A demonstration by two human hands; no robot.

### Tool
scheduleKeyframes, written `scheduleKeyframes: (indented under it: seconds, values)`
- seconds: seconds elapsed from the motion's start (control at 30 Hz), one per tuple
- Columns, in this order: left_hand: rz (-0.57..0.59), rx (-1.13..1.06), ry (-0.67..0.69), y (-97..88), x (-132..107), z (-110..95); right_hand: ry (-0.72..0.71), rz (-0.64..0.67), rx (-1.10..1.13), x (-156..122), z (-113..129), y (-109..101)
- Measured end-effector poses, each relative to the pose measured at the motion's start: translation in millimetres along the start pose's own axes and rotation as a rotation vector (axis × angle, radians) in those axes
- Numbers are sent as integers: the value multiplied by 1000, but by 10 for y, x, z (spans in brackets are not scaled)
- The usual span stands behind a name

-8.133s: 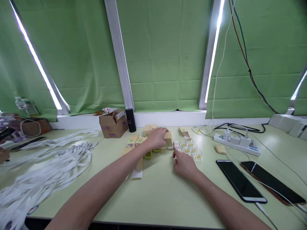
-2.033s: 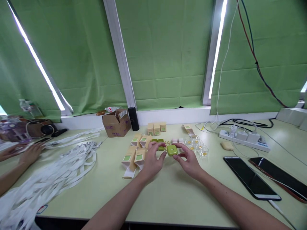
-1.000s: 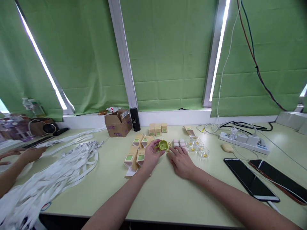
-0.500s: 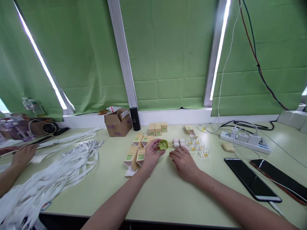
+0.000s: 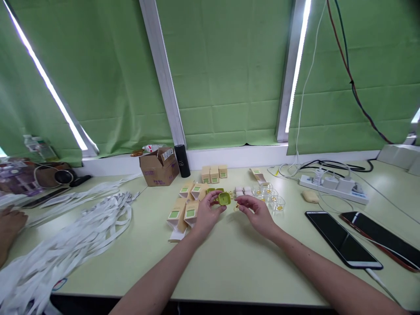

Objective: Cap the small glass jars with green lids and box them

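Observation:
My left hand (image 5: 206,214) grips a small square green container (image 5: 225,199), its hollow side toward me. Just right of it, my right hand (image 5: 257,213) pinches a tiny yellowish piece (image 5: 236,207) between thumb and fingertips; its exact kind is too small to tell. Beyond the right hand lie several whitish-pink blocks (image 5: 243,191) and clear square cups (image 5: 272,198) with yellow spots inside. Several kraft-paper cartons (image 5: 177,213) with green panels lie left of my left hand. Partly hidden behind its fingers is more green plastic (image 5: 210,190).
Three small cartons (image 5: 214,174) stand farther back, near a cardboard box (image 5: 159,168) and black cylinder (image 5: 182,161). White straps (image 5: 88,236) cover the left side, beside another person's hand (image 5: 11,227). Phones (image 5: 343,238) and a power strip (image 5: 334,188) with cables lie right.
My right hand has lifted off the table and turned, now pinching a tiny yellowish piece near the green container. The other person's hand has moved left. The camera view has shifted slightly.

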State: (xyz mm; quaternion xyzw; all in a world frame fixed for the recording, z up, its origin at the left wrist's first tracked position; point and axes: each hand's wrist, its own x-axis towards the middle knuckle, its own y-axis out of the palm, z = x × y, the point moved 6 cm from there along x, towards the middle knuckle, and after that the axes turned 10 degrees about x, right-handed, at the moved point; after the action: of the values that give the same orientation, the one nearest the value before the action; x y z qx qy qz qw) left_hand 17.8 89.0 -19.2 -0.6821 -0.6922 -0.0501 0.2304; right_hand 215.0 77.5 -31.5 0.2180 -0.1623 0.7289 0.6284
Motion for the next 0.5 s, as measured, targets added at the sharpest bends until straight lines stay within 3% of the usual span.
scheduleKeyframes:
  seconds: [0.23, 0.5]
  values:
    - [68, 70, 10, 67, -44, 7, 92, -71, 167, 29, -50, -26]
    - [80, 87, 7, 104, -103, -45, 76, -72, 311, 36, 72, -4]
